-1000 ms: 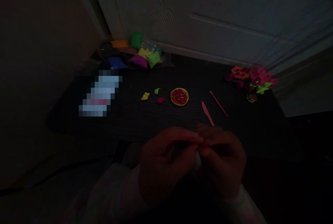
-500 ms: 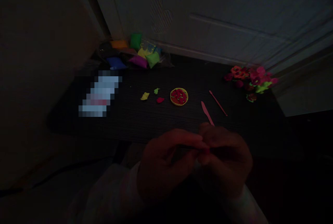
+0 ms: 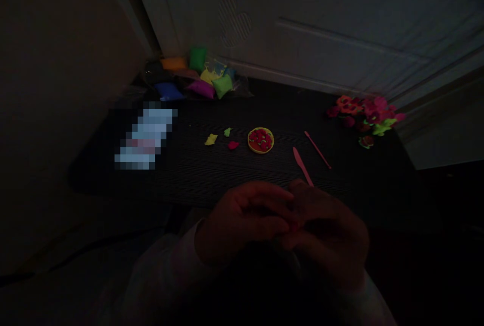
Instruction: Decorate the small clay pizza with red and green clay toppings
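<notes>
A small piece of red clay [image 3: 294, 226] is pinched between the fingertips of both hands, mostly covered by them. My left hand [image 3: 242, 225] comes in from the left, with thumb and fingers closed towards the piece. My right hand [image 3: 335, 230] meets it from the right, its fingers curled round the same piece. Both are in front of the table's near edge. Just beyond my right hand lies a pink plastic knife [image 3: 302, 165], and beside that a thin pink modelling stick [image 3: 317, 150]. A round yellow-rimmed clay dish [image 3: 260, 152] filled with red and green bits sits farther back.
Left of the dish lie yellow [image 3: 210, 140], green [image 3: 227, 132] and red [image 3: 233, 145] clay scraps. Several coloured clay packets [image 3: 202, 89] are heaped at the back left, above a blurred-out bright rectangle [image 3: 147, 137]. Bright clay flowers [image 3: 372, 111] stand at the back right. The room is dark.
My left fingers have shifted and bent around the red clay, with the thumb now nearer to it. Both hands stay together in nearly the same place; the things on the table have not moved.
</notes>
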{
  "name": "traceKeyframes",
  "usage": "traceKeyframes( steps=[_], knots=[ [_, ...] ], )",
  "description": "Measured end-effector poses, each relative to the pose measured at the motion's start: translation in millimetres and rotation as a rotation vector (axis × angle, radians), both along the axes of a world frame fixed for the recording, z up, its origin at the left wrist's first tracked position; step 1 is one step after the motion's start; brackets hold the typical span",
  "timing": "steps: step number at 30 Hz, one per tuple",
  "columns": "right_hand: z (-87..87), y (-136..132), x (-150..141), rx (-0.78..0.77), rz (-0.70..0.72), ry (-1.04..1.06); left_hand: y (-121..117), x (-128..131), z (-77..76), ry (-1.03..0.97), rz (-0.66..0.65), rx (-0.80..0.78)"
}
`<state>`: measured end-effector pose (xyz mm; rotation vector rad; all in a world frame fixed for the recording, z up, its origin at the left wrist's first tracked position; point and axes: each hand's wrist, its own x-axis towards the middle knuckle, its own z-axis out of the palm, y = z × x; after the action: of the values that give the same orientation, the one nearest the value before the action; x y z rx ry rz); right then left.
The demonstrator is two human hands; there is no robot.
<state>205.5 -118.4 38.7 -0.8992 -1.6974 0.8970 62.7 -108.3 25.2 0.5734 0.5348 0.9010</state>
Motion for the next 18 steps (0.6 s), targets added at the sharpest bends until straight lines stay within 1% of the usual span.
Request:
traceKeyframes(
  steps=[5,10,13,18],
  knots=[
    [3.2,-0.6,3.0,-0.051,0.033,-0.044,1.2,1.7,-1.8,-0.012,0.034,-0.016],
    [7.1,-1.6,8.1,-0.103,0.059,-0.087,3.2,-2.7,-0.2,0.076,0.034,-0.002],
    [7.2,-1.8,8.9,-0.097,0.038,-0.105,3.8,-5.2,1.1,0.127,0.054,0.014],
    [4.8,-0.2,7.9,-0.056,-0.001,-0.13,4.4,-4.2,0.7,0.152,0.09,-0.022]
  ],
)
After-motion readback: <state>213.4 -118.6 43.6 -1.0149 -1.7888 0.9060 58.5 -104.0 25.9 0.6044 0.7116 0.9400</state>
